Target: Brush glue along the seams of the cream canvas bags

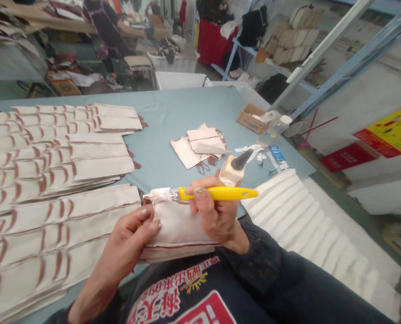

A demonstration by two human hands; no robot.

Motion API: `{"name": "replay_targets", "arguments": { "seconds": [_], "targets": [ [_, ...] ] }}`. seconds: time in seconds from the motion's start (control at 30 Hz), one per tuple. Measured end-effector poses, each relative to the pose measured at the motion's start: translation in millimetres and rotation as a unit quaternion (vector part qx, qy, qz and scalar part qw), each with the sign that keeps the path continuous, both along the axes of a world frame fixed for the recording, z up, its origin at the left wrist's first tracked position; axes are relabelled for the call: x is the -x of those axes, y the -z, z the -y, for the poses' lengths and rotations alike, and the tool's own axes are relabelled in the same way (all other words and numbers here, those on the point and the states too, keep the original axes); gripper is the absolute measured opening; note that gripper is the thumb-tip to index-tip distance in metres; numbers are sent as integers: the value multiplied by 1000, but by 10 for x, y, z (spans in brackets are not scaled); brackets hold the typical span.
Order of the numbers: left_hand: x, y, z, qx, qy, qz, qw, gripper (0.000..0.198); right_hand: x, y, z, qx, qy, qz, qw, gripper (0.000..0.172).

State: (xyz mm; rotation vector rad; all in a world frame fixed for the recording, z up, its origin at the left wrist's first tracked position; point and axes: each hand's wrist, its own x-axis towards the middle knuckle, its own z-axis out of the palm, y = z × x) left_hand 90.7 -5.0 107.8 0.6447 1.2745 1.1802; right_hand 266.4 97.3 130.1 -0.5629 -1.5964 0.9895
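My right hand [211,211] is closed round a brush with a yellow handle [230,194]. Its white bristles [158,195] rest on the top left edge of a small stack of cream fabric pieces [180,229] in front of me. My left hand [133,231] presses its fingers on the left end of that stack. A small glue bottle with a dark nozzle [234,168] stands just behind my right hand.
Rows of cream pieces with brown trim [52,180] are fanned out across the left of the blue table [173,112]. A small loose pile [200,146] lies mid-table. White strips [288,207] lie at the right. A cardboard box [252,118] sits at the far edge. Another person [109,27] works beyond.
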Motion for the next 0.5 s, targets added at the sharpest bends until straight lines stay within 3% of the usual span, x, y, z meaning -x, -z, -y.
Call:
{"name": "replay_targets", "arguments": {
  "seconds": [0.1, 0.3, 0.4, 0.5],
  "targets": [
    [-8, -15, 3, 0, -6, 7, 1000, 30, -4, -9, 2, 6, 22, -24, 999, 27],
    [-38, -43, 6, 14, -14, -22, 1000, 24, 39, 17, 2, 15, -10, -1, 1000, 27],
    [-78, -115, 9, 15, -30, -22, 999, 28, 26, 63, -57, -5, 34, -38, 999, 23],
    [-141, -202, 1, 30, -46, -35, 998, 33, -3, 144, -124, -56, 77, 31, 995, 19]
  ]
}}
